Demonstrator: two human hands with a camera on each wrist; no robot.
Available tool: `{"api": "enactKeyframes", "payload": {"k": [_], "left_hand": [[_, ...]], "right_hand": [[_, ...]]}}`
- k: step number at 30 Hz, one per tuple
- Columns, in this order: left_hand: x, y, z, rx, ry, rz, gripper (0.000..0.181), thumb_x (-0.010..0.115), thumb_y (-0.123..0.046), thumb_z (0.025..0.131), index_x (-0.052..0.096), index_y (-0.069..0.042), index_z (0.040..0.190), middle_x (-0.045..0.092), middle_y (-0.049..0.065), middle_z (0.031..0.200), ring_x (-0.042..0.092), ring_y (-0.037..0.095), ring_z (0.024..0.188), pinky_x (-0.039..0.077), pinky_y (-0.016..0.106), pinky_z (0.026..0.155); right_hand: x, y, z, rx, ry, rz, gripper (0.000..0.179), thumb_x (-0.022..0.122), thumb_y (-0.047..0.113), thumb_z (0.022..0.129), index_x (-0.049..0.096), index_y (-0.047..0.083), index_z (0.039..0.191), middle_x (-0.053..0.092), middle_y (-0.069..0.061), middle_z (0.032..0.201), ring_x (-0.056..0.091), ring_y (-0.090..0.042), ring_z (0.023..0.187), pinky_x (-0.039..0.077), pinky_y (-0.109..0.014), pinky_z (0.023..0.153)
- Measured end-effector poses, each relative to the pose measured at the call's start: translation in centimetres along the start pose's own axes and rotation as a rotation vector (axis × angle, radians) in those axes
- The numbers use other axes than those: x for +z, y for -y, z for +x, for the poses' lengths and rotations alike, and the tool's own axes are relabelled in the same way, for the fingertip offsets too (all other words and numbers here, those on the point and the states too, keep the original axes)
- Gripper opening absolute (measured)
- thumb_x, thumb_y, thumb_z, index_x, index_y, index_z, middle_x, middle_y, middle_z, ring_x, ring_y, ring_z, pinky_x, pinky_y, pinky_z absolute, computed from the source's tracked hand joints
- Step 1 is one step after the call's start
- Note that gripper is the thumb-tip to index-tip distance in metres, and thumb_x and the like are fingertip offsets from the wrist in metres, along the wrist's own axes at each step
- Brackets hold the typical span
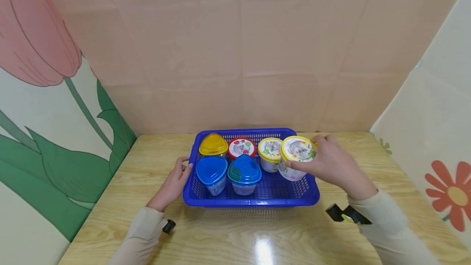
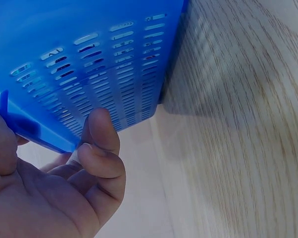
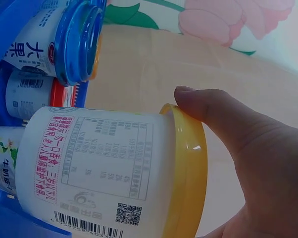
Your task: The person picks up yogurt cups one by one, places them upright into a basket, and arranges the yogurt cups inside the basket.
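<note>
A blue plastic basket [image 1: 254,203] stands on the wooden table with several lidded tubs in it. My left hand [image 1: 176,183] grips its left rim; in the left wrist view the fingers [image 2: 105,168] curl below that rim. My right hand [image 1: 331,160] pinches a white tub with a yellow lid [image 1: 297,149] by the lid, over the basket's right end. Printed text and a barcode show on this tub [image 3: 99,168] in the right wrist view. Just left of it is another yellow-lidded tub [image 1: 270,149]. Two blue-lidded tubs, one a blue-lidded tub [image 1: 212,171], stand in front.
A red-lidded tub [image 1: 241,147] and an orange-yellow domed-lid tub [image 1: 213,145] stand at the back of the basket. The wooden table [image 1: 228,240] extends in front and to both sides. Behind rises a plain beige backdrop [image 1: 239,52], with flower-printed panels left and right.
</note>
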State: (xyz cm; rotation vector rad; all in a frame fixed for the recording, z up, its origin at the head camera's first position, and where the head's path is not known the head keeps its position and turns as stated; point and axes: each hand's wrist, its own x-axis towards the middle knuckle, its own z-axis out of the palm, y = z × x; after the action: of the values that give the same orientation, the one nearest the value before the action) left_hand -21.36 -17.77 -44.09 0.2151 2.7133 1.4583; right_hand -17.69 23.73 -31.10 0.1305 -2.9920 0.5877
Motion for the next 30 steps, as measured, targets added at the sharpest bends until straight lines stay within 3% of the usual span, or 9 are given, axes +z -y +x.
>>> {"api": "enactKeyframes", "payload": {"k": [6, 30], "left_hand": [[0.0, -0.1, 0.0, 0.002, 0.001, 0.005, 0.048, 0.033, -0.039, 0.11, 0.03, -0.009, 0.148, 0.062, 0.017, 0.116, 0.067, 0.022, 0.093, 0.057, 0.044, 0.086], [0.0, 0.0, 0.1, 0.014, -0.01, 0.021, 0.048, 0.034, -0.038, 0.11, 0.032, -0.007, 0.147, 0.064, 0.017, 0.114, 0.067, 0.023, 0.094, 0.056, 0.045, 0.087]], "right_hand": [[0.6, 0.2, 0.2, -0.008, 0.034, 0.0, 0.113, 0.075, 0.078, 0.064, 0.051, -0.012, 0.128, 0.049, -0.028, 0.111, 0.056, -0.03, 0.077, 0.046, -0.037, 0.056], [3.4, 0.5, 0.7, -0.038, 0.18, -0.022, 0.104, 0.082, 0.069, 0.063, 0.052, -0.009, 0.125, 0.049, -0.018, 0.103, 0.055, -0.023, 0.075, 0.046, -0.033, 0.056]]}}
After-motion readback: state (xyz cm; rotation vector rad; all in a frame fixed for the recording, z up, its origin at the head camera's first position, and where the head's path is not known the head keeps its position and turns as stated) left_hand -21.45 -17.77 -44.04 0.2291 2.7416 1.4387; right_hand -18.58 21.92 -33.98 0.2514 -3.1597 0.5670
